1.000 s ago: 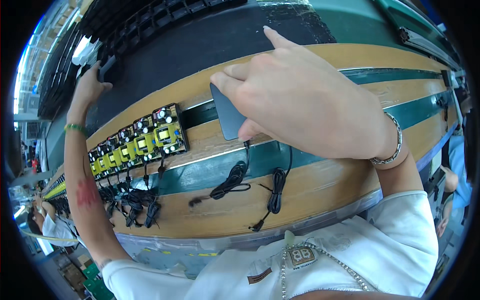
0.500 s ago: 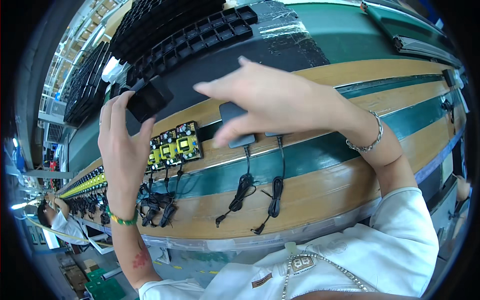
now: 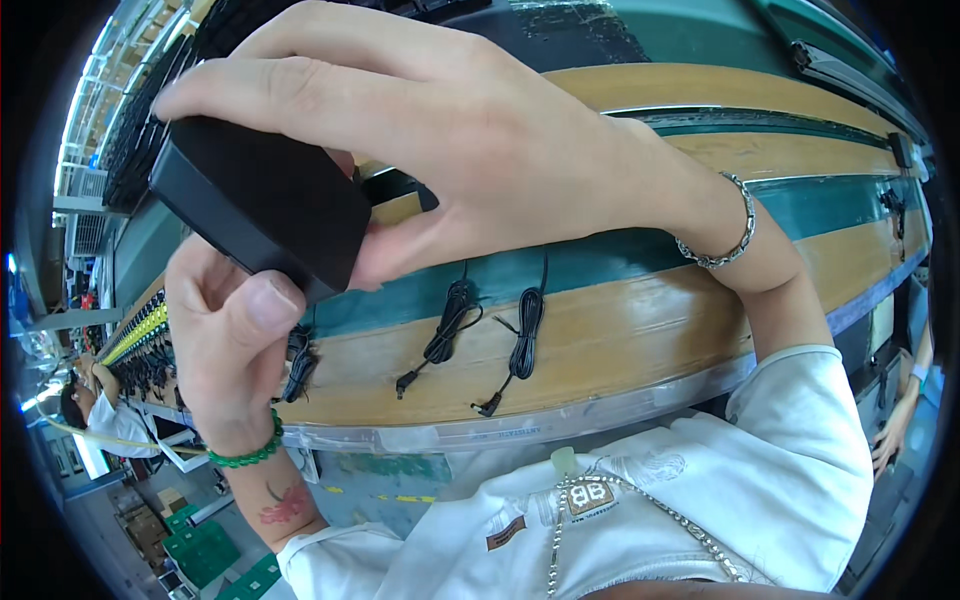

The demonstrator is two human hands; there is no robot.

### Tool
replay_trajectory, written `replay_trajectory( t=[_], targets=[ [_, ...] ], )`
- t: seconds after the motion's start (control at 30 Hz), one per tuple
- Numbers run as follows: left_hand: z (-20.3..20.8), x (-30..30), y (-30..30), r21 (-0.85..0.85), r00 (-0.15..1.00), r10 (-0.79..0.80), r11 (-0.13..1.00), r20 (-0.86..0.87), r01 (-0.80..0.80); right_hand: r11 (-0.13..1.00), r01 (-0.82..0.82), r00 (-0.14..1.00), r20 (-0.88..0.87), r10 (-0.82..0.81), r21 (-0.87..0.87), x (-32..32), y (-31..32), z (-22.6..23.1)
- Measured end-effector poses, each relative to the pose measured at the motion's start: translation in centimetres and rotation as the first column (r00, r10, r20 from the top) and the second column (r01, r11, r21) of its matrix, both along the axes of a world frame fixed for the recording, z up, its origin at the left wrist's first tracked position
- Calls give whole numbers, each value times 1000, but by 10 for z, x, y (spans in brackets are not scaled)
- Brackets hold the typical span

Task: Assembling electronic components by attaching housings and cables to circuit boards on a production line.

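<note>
A black plastic power adapter case (image 3: pixel 265 205) is raised close in front of me at the left, tilted. My left hand (image 3: pixel 225 345) holds its lower edge, with the thumb pressed on the near corner. My right hand (image 3: pixel 475 130) reaches across from the right and grips the same case, fingers over its far edge and thumb at its right end. Its inside is turned out of sight. Below the right hand, a bundled black cable (image 3: pixel 452 325) and a second bundled cable (image 3: pixel 527 335) with a barrel plug lie on the bench.
Circuit boards with yellow parts (image 3: pixel 140 330) run in a row along the bench (image 3: pixel 640 310) to the far left. Black trays (image 3: pixel 150 150) are stacked beyond the case. A co-worker (image 3: pixel 110 410) sits at the far left; another person's hand (image 3: pixel 888 435) shows at the right edge.
My left hand has brought the black case nearer and up. My right hand, earlier apart with fingers spread, has moved left and closed on the case.
</note>
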State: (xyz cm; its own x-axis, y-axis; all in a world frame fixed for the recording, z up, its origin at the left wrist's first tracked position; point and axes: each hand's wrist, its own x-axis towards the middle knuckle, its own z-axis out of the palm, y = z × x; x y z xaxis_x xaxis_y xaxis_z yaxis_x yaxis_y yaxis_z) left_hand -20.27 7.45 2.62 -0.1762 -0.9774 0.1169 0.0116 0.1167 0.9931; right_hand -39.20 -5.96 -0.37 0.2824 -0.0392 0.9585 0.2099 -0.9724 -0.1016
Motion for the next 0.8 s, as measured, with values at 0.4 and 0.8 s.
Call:
replay_trajectory(
  t=[0.4, 0.8],
  targets=[
    [-92, -42, 6, -681, 54, 708, 696, 704, -228, 916, 396, 826, -411, -386, -64, -5, -35, -33],
    [-87, -109, 24, -486, 239, 711, 648, 661, -586, 819, 538, 719, -398, -569, -200, -3, -23, -53]
  ],
)
